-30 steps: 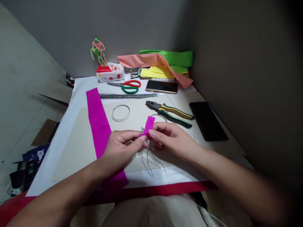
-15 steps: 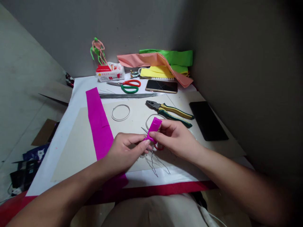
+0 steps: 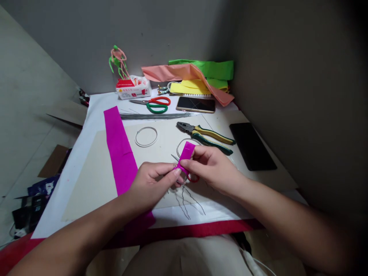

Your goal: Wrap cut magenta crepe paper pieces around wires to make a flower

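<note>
Left hand (image 3: 152, 182) and right hand (image 3: 214, 168) together, fingertips of both clamped on magenta crepe-paper piece (image 3: 186, 155). Thin wires (image 3: 181, 201) trail toward the viewer from this piece, wire ring (image 3: 186, 139) lies just behind it, and combination pliers (image 3: 205, 135) lie beyond it.

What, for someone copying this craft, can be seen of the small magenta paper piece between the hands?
The small magenta paper piece is a narrow, matte strip that looks like crepe paper, slightly creased. It stands tilted up, its free upper end over the cream board. Its lower end narrows where the left hand and right hand pinch it; what lies inside cannot be told.
</note>
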`<state>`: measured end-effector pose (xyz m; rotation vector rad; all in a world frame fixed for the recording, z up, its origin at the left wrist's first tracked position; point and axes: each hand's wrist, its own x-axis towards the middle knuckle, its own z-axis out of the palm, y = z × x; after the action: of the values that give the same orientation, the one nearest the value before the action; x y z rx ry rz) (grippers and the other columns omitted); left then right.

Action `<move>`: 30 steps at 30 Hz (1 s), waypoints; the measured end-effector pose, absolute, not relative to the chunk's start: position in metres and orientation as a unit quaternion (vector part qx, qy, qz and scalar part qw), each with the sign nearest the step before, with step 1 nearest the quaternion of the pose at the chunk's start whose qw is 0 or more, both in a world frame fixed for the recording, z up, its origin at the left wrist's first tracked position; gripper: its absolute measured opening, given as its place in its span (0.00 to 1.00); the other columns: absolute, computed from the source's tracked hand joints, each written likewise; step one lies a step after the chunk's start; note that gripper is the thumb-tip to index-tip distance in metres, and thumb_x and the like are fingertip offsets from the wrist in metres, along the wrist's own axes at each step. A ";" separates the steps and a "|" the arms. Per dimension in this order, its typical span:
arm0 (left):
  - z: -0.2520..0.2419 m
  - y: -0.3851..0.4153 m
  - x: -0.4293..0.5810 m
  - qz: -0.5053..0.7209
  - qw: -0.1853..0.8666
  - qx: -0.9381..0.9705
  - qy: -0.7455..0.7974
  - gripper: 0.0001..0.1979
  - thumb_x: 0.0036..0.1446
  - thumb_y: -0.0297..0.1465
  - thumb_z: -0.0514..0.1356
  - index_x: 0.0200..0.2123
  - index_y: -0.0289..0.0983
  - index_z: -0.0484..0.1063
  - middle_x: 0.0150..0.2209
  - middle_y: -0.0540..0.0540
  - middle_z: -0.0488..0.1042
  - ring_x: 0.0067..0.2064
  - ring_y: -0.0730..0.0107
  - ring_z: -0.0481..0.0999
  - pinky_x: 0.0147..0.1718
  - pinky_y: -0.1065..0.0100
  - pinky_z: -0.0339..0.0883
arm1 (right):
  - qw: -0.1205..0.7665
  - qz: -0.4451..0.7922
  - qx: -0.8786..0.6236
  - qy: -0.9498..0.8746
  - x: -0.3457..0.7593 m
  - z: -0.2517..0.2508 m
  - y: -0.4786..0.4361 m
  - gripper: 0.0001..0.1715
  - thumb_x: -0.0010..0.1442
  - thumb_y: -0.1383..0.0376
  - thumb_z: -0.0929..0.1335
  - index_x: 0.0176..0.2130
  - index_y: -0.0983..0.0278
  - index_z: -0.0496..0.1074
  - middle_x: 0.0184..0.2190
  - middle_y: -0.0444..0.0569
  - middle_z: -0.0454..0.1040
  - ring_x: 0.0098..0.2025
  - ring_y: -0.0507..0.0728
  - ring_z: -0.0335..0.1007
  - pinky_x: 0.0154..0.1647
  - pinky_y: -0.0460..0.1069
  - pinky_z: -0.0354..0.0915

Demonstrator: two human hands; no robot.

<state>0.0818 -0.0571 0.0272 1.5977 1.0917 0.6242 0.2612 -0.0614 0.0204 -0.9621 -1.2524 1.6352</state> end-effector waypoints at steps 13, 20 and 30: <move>0.029 -0.057 0.084 0.320 0.523 0.644 0.458 0.13 0.59 0.30 0.58 0.25 0.35 0.78 0.25 0.48 0.80 0.28 0.70 0.78 0.29 0.73 0.72 | 0.483 0.228 -0.392 -0.749 0.264 0.014 -0.067 0.07 0.55 0.70 0.70 0.36 0.62 0.71 0.37 0.49 0.69 0.41 0.56 0.67 0.40 0.51 0.67; 0.027 -0.057 0.082 0.311 0.506 0.669 0.447 0.12 0.60 0.29 0.57 0.28 0.34 0.77 0.25 0.47 0.79 0.29 0.72 0.78 0.31 0.73 0.72 | 0.533 0.192 -0.390 -0.726 0.261 0.009 -0.067 0.09 0.56 0.73 0.68 0.36 0.62 0.76 0.42 0.52 0.69 0.43 0.56 0.69 0.39 0.51 0.69; 0.025 -0.055 0.080 0.299 0.540 0.667 0.417 0.11 0.60 0.29 0.57 0.29 0.34 0.78 0.26 0.47 0.80 0.29 0.70 0.78 0.30 0.71 0.72 | 0.516 0.242 -0.373 -0.732 0.262 0.015 -0.066 0.10 0.57 0.75 0.67 0.35 0.63 0.77 0.40 0.53 0.71 0.44 0.57 0.69 0.41 0.52 0.70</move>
<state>0.0797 -0.0552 0.0254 1.5865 0.9900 0.7097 0.2616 -0.0657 0.0153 -0.8968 -1.7578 0.5803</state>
